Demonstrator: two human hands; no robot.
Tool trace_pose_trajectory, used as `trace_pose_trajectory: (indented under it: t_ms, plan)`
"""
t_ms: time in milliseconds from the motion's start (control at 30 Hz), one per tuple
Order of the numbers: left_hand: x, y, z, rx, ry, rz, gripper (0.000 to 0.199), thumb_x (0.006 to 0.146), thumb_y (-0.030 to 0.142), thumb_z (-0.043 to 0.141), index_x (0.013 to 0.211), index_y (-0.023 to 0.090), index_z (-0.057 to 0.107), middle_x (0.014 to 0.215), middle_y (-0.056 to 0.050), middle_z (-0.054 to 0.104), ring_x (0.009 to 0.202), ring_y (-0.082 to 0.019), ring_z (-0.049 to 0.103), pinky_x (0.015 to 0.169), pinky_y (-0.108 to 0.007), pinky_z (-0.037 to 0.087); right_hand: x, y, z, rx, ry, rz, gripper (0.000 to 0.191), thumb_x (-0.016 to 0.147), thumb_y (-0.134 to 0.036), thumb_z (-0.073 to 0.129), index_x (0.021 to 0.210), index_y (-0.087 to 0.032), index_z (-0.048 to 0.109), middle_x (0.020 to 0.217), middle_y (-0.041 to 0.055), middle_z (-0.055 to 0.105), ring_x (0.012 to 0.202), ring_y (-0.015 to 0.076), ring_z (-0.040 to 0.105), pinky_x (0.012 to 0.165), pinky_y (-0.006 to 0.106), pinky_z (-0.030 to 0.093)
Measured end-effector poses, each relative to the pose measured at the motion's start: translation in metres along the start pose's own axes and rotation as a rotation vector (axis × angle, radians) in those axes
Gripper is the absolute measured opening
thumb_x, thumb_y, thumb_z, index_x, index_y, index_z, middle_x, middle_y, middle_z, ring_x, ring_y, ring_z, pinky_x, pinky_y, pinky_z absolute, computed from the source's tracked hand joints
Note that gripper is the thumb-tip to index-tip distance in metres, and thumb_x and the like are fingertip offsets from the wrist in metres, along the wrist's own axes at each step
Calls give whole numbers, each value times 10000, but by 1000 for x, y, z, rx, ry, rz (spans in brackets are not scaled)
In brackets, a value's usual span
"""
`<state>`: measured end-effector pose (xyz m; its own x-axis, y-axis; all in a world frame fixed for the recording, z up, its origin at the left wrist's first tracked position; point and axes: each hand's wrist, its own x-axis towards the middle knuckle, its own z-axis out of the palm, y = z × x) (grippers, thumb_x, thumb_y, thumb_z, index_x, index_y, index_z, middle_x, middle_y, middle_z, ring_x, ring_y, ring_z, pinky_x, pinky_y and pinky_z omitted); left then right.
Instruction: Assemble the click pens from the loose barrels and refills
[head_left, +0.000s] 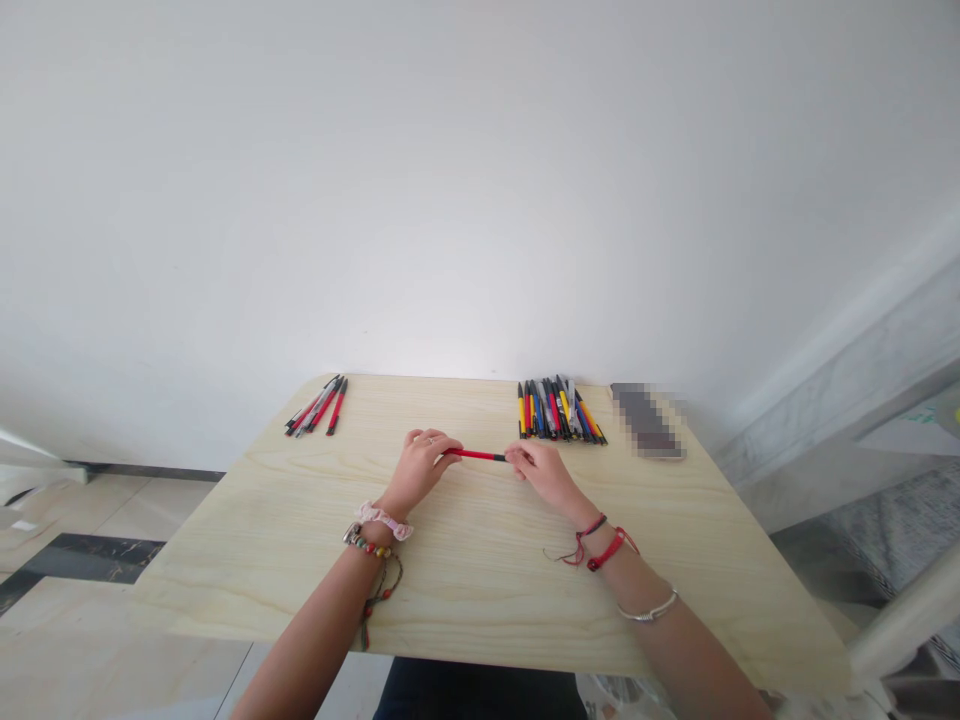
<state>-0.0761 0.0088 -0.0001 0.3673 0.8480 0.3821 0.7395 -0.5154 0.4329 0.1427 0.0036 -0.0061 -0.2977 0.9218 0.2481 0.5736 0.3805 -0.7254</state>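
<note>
A red pen [480, 455] with dark ends is held level between my two hands, above the middle of the table. The fingers of my left hand [424, 463] pinch its left end, and those of my right hand [541, 468] close on its right end. Both tips of the pen are partly covered by fingers. Behind my right hand lies a pile of pens [559, 410] in red, yellow, blue, black and grey. Farther to the left of my left hand is a smaller group of pens [319, 408], mostly red and grey.
The pale wooden table [465, 580] stands against a white wall [465, 200]. At its right back lies a flat, dark, blurred-out object [646, 420], perhaps a phone. Bracelets with loose cords hang from both wrists.
</note>
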Motion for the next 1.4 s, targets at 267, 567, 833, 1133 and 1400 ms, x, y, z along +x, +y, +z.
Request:
trace_pose_trajectory:
  t_ms: [267,567,833,1133,1400]
  plan:
    - [-1,1,1,6,10,-9,131,762,273,525,797,210,634,811,-33,653,807,-161,550,799,-335,300,-1,-2,-8,-265,53,-150,155,784,-226,462,722,-168,592,681,59,614,639,170,541,589,264,367]
    - [-1,2,-2,-67,84,-40,131,759,281,524,772,220,639,773,-34,648,838,-186,542,881,-405,230,-1,-7,0,30,-13,83,242,767,-244,421,579,-174,557,418,-38,453,447,111,446,482,222,313]
    - [-1,-10,-8,-1205,-109,-291,407,755,433,490,1061,168,528,814,-65,610,621,-116,521,577,-244,376,3,5,-12,402,-19,161,259,780,-311,411,567,-176,469,434,-55,443,390,81,430,475,218,348]
    - [-7,1,-2,-1622,-284,-420,554,697,589,454,1051,169,526,725,-57,611,565,-109,535,520,-234,375,1,-1,-3,577,-117,134,257,751,-393,477,675,-154,533,459,-50,455,405,80,426,442,213,353]
    - [-6,6,-3,-1403,-229,-345,580,665,661,406,917,149,509,707,-78,618,657,-162,576,571,-270,397,-1,-12,-6,218,24,-117,209,722,-317,556,876,-182,595,869,61,587,834,181,538,747,323,419]
